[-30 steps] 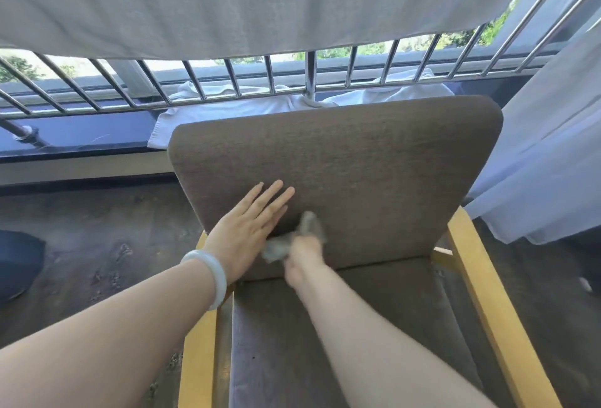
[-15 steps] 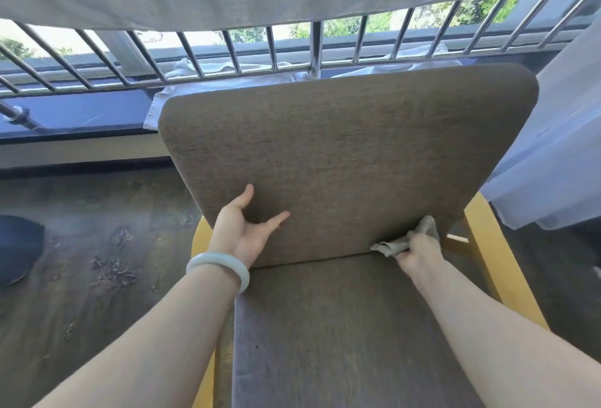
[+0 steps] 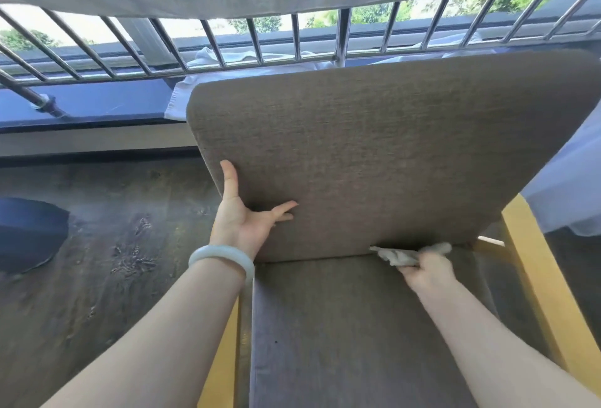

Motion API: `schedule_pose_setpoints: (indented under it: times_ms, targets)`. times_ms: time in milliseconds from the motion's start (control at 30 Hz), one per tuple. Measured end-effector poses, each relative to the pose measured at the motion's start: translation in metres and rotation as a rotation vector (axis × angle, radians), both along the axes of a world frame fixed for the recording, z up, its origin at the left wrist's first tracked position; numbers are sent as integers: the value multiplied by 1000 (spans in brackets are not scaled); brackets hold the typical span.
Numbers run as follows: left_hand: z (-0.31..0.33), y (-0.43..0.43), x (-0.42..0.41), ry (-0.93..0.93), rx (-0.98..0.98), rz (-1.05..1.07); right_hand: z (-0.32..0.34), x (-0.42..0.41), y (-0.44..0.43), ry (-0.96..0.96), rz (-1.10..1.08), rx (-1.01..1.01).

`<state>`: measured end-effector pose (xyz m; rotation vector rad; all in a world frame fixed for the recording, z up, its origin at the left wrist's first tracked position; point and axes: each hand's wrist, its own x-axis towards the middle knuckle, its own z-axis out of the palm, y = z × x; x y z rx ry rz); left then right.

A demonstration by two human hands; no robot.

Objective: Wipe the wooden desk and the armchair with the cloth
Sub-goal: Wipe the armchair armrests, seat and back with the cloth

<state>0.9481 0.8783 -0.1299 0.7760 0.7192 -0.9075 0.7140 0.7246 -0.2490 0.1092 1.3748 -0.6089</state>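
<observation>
L hand (image 3: 242,219) grips back cushion (image 3: 374,147) edge; R hand (image 3: 426,272) pinches cloth (image 3: 396,256) at seat (image 3: 341,326) crease; railing (image 3: 257,40) behind.

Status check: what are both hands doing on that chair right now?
Left hand holds back cushion at its edge. Right hand grips cloth at seat crease. Nothing blocking.

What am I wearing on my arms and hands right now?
No sleeves or gloves are in view. The left hand has a smooth, rounded, pale whitish-green bangle at its wrist. The right hand shows no ring, watch or band.
</observation>
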Motion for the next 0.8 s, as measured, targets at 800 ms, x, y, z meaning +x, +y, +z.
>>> schedule_pose_setpoints:
  times_ms: [800]
  targets:
    - [-100,201,-121,-1736,1240,-1580,-28,-92,30,758,1009,-689]
